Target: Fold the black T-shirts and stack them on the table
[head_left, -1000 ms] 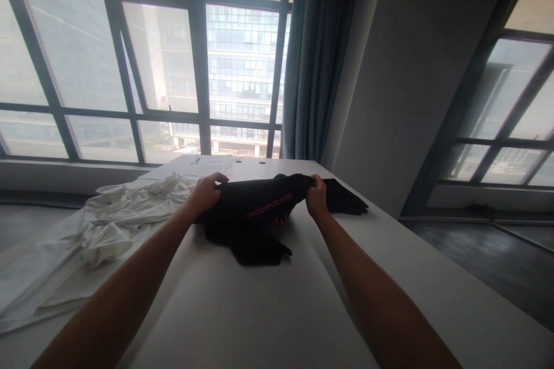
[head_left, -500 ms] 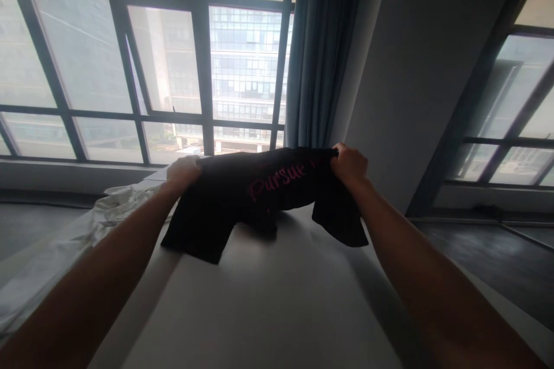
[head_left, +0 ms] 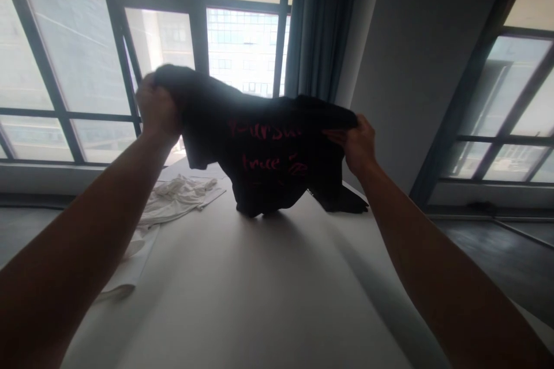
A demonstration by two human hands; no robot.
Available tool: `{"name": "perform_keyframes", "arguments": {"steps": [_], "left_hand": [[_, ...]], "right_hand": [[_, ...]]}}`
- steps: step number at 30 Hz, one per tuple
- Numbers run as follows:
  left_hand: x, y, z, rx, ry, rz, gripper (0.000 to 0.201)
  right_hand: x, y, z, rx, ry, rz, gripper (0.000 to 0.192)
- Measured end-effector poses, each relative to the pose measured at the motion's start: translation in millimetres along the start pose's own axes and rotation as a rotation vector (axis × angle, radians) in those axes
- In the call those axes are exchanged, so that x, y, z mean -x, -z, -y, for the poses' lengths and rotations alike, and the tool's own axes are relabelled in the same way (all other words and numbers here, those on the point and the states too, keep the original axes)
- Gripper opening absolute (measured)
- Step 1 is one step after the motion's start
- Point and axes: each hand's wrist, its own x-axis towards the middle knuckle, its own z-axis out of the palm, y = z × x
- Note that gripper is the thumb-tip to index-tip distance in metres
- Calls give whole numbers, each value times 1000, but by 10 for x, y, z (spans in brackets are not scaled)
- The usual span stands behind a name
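Observation:
A black T-shirt (head_left: 268, 144) with pink lettering hangs stretched between my two hands above the white table (head_left: 242, 300). My left hand (head_left: 159, 106) is closed on its upper left part and is held higher than the other. At the upper right, my right hand (head_left: 359, 141) grips the cloth between thumb and fingers. The shirt's lower edge hangs in folds close to the tabletop, and part of the lettering is lost in creases and blur. Just behind the shirt's right side, a dark flat thing, perhaps folded cloth (head_left: 352, 202), lies on the table.
Crumpled white cloth (head_left: 179, 199) lies on the table's left side, with more white material nearer to me. Beyond the table are large windows (head_left: 160, 40), a blue-grey curtain (head_left: 318, 29) and a grey pillar (head_left: 415, 69). Dark floor (head_left: 480, 248) shows at right.
Both hands have risen with the black T-shirt, the left one more and further left. More pink lettering now shows. White cloth and the dark flat thing behind have come into view.

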Motion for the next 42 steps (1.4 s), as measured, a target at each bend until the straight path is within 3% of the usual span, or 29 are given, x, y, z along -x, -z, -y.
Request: {"name": "perform_keyframes", "arguments": {"steps": [2, 4, 6, 8, 10, 13, 18, 21, 24, 26, 28, 31, 33, 37, 42], "left_hand": [[-115, 15, -147, -49, -278, -128, 37], [-218, 2, -209, -154, -503, -121, 40], [-300, -54, -161, -291, -559, -40, 44], [-344, -160, 5, -400, -503, 66, 50], [-330, -314, 277, -465, -434, 174, 61], [-171, -599, 809, -550, -308, 344, 67], [414, -1068, 1626, -587, 15, 675, 45], [846, -1288, 1851, -641, 179, 918, 17], [1274, -1401, 1809, -739, 250, 1136, 26], [1543, -1389, 1643, -738, 210, 1235, 32], [1788, -1304, 1404, -697, 80, 1292, 38], [2096, -1068, 1049, -565, -163, 1265, 41], [2260, -884, 915, -454, -257, 1327, 43], [2465, -575, 968, -331, -195, 1514, 59], [2387, -275, 1129, -232, -52, 1631, 70]], "right_hand": [[-87, 10, 275, 98, 245, -118, 35], [-176, 20, 499, 163, 437, -168, 35], [-253, 18, 612, 222, 543, -146, 34], [-301, -6, 580, 299, 550, -88, 34], [-305, -52, 395, 378, 483, -15, 37], [-205, -154, -123, 490, 311, 112, 47], [247, -302, -1182, 790, -143, 500, 85], [593, -295, -1638, 942, -464, 811, 102], [864, -222, -1886, 1002, -592, 1026, 96], [975, -170, -1953, 1030, -572, 1067, 84], [1040, -138, -1956, 1068, -543, 1069, 74], [1103, -136, -1865, 1097, -484, 1074, 67], [1150, -155, -1762, 1063, -410, 1089, 60], [1276, -208, -1539, 871, -352, 1121, 47], [1450, -267, -1326, 649, -410, 1197, 51]]}}
